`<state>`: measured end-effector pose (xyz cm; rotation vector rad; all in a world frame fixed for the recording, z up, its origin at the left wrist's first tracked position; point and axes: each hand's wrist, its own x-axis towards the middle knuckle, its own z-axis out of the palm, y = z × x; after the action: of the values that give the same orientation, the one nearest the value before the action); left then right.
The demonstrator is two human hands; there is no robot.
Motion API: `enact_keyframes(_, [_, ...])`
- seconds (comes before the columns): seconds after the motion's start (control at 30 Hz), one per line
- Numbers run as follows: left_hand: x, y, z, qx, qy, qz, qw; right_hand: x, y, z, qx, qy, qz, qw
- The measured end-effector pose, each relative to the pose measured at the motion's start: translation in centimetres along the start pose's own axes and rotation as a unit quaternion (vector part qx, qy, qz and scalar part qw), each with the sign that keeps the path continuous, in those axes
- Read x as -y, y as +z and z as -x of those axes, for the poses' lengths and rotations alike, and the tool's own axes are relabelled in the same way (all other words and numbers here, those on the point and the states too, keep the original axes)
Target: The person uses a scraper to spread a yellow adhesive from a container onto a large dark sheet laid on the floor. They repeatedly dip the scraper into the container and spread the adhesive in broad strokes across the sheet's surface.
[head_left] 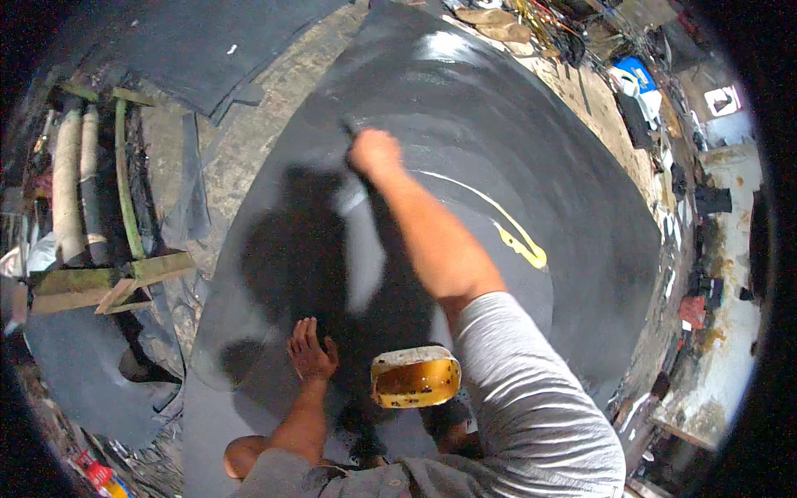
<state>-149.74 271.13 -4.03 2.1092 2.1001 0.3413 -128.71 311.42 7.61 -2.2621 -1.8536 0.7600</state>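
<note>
Right hand clenched round dark tool, likely a spreader, near black sheet's upper-left edge; left hand unclenched, empty, toward lower-left edge. Yellow liquid toward right edge: best thinned evenly.

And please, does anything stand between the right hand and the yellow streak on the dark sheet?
Nothing visible does: only the dark sheet shows between the right hand and the yellow streak. The right forearm lies left of the streak; the yellow container is nearer the body.
</note>
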Motion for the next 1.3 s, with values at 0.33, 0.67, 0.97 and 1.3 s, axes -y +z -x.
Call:
enact_keyframes(0.33, [-0.3, 0.3, -0.1, -0.035, 0.008, 0.017, 0.999, -12.8, -2.3, 2.5, 0.059, -0.235, 0.320, 0.916])
enact_keyframes(0.67, [0.1, 1.3, -0.1, -0.056, 0.035, -0.034, 0.997, -46.8, -10.1, 27.5, 0.085, 0.011, 0.257, 0.962])
enact_keyframes(0.97, [-3.7, -6.8, 1.4, 0.302, 0.197, 0.101, 0.927, -53.8, -2.1, 56.4, -0.009, 0.185, 0.131, 0.974])
enact_keyframes(1.3, [-7.5, -5.6, 6.8, 0.302, 0.059, 0.298, 0.903, -48.0, 5.5, 66.8, -0.106, 0.459, -0.034, 0.881])
